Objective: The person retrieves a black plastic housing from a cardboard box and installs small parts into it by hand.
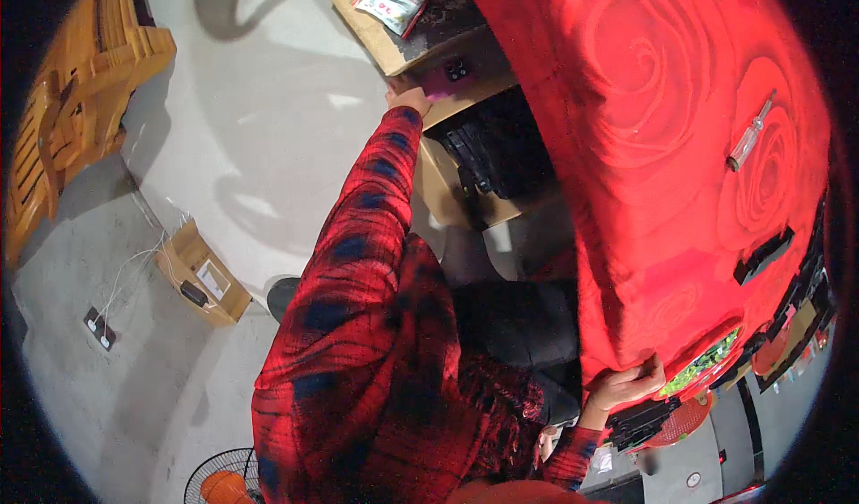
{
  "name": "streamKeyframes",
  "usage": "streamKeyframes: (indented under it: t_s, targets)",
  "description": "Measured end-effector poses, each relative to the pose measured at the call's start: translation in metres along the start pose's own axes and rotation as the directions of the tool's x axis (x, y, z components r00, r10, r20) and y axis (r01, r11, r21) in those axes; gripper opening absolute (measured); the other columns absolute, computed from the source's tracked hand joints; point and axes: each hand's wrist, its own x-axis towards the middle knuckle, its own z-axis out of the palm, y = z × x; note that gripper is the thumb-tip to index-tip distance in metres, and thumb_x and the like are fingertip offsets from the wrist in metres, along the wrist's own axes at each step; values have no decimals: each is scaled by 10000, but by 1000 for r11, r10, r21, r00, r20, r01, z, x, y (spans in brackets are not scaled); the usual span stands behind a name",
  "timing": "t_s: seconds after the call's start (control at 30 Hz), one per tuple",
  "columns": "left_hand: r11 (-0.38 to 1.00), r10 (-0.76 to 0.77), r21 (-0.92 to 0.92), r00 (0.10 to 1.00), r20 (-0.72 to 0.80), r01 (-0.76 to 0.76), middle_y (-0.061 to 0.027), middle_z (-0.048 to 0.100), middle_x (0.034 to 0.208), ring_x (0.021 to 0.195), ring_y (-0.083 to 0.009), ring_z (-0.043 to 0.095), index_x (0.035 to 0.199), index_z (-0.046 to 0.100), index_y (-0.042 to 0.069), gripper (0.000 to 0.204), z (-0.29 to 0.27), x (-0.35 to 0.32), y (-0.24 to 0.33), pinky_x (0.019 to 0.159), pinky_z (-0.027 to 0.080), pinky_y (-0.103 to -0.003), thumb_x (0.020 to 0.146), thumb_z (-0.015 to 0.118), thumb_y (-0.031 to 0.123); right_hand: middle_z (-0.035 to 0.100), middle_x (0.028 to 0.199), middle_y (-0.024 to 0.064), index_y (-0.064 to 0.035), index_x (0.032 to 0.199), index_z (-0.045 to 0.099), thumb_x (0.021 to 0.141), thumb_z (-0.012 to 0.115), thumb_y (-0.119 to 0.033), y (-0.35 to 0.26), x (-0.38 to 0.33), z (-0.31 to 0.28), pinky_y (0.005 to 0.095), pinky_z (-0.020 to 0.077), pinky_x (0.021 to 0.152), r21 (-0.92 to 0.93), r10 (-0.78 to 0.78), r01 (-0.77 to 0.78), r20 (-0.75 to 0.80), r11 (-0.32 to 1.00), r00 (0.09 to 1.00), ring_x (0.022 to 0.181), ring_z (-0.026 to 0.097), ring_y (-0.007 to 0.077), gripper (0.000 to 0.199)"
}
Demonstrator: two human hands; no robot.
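Note:
My left arm in a red and navy checked sleeve reaches forward to a cardboard box point(380, 30). My left hand point(409, 98) is closed on the box's near edge, its fingertips partly hidden. Just right of it, inside the box, lie a pinkish-purple piece point(438, 85) and a small black part with light dots point(457, 69). My right hand point(629, 385) rests on the red rose-patterned tablecloth point(653, 227) near the table's edge, fingers loosely bent and holding nothing. Beside its fingertips sits a red-rimmed tray of small green pieces point(702, 364).
A second cardboard box with black parts point(483, 160) stands nearer me. A white packet point(391, 5) lies on the far box. The table carries a clear-handled screwdriver point(752, 133) and a black piece point(763, 255). A wooden chair point(89, 84), a small box point(204, 276) and a fan point(224, 479) stand left.

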Motion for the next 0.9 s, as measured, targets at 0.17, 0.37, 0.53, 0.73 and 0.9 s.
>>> streamKeyframes:
  t_s: [0.17,0.37,0.53,0.73,0.9]
  targets:
    - [991,-106,35,934,-342,125,-177,526,1337,1264,-370,467,1363,469,15,894,9,-4,-26,960,447,-497,654,856,397,544,1088,219,71,1166,536,977,459,-188,-6,1,4,445,453,898,40,49,-50,20,998,999,989,537,356,330]
    - [988,-102,-150,888,-448,38,-195,574,1250,1177,-392,539,1297,482,24,821,17,-4,-1,937,479,-483,627,885,274,529,1096,214,75,1169,525,975,450,-189,0,0,0,434,451,906,22,53,-53,5,998,999,997,530,347,336]
    - [875,-31,-466,948,-317,-128,-267,605,1195,1080,-455,593,1283,461,9,732,17,2,-31,907,501,-498,696,830,244,530,1096,219,75,1167,532,977,455,-206,4,-2,1,444,457,911,-9,14,-14,16,1000,1000,996,531,359,348]
    - [887,-74,-455,953,-295,-71,-283,653,1066,999,-439,633,1094,583,11,454,17,-2,-84,865,508,-469,744,783,220,542,1091,228,86,1161,536,965,450,-141,2,-1,6,452,464,903,67,29,-29,3,997,1000,995,543,368,312]
    - [646,37,-734,968,-246,-211,-181,681,831,798,-265,658,982,680,-1,332,10,-71,-104,767,494,-365,746,777,212,555,1084,237,94,1155,540,957,458,-122,3,1,5,463,465,900,43,-4,4,-6,999,1000,995,543,376,305]
